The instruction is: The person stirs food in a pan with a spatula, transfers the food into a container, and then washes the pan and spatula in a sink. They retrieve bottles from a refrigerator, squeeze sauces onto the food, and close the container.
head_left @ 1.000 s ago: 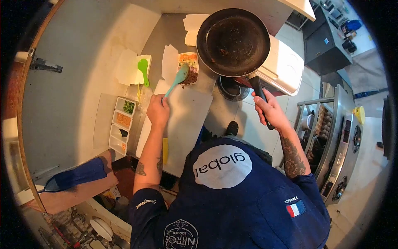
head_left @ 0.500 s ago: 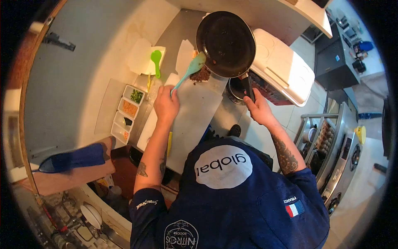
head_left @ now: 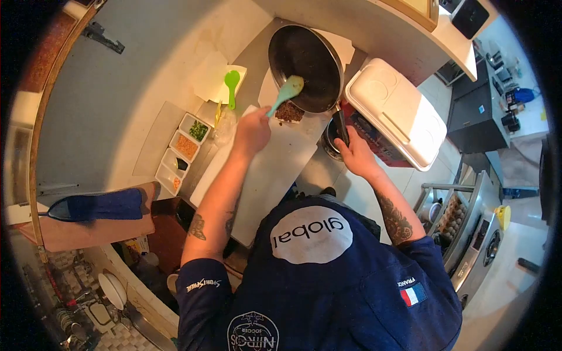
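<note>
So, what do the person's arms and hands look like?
The left hand and right hand are bare, ungloved. Dark tattoos mark the left forearm and right forearm. Short navy sleeves; the left sleeve carries white lettering, and a flag patch sits by the right one.

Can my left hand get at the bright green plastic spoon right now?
Probably not yet: the bright green plastic spoon lies near with nothing between, but the left hand grips the teal plastic spatula.

Tilted pan (head_left: 304,55) — teal spatula (head_left: 285,95) seemingly inside
</note>
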Motion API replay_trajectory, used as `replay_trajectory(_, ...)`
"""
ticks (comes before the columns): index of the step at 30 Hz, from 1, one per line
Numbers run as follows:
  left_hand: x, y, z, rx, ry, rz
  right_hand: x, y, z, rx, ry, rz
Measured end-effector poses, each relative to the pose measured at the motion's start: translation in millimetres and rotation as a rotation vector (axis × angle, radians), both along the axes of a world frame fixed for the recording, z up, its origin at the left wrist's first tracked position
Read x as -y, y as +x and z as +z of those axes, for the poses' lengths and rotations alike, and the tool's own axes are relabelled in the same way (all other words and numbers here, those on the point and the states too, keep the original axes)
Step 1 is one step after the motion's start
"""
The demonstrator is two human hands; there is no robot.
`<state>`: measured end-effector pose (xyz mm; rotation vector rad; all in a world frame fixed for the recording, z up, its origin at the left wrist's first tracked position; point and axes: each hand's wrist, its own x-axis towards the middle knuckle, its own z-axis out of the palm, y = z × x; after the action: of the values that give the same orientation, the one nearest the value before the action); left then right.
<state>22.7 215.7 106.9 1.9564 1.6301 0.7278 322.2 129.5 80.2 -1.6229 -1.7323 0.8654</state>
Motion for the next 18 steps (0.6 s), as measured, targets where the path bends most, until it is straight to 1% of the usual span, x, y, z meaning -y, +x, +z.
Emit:
replay_trajectory(1,6,-3,-22,-0.013,0.054,-0.028,-2,-1,4,0.006,-0.051,0.001)
replay_trajectory(2,12,-3,-33,-0.025,0.106,-0.056,-3,-2,8,0.013,-0.104,0.002)
replay_trajectory(5,29,17,-7,0.346,-0.486,0.211,-4,-2,16,0.031,-0.175,0.014)
replay_trajectory(8,45,50,-11,0.689,-0.425,0.219,1,-10,12,0.087,-0.089,-0.015)
replay_trajectory(9,49,64,-7,0.632,-0.415,0.207,1,-14,19,0.074,-0.141,-0.002)
replay_trajectory(11,52,86,4,0.519,-0.397,0.178,2,-14,6,0.079,-0.084,0.007)
replay_trajectory(12,46,90,-22,0.442,-0.218,0.146,4,-12,-3,0.082,-0.059,0.009)
replay_trajectory(13,36,93,-68,0.359,-0.041,0.115,4,-9,-9,0.065,-0.021,0.03)
replay_trajectory(14,31,94,-93,0.267,0.133,0.084,4,-7,-6,0.075,-0.063,0.03)
replay_trajectory(15,33,92,-79,0.375,-0.058,0.117,4,-5,-1,0.085,-0.105,0.027)
replay_trajectory(16,37,89,-48,0.483,-0.251,0.146,5,-3,3,0.095,-0.147,0.021)
replay_trajectory(17,39,86,-23,0.588,-0.442,0.167,3,-2,3,0.088,-0.136,0.029)
replay_trajectory(18,45,90,-12,0.63,-0.45,0.167,3,0,3,0.08,-0.127,0.033)
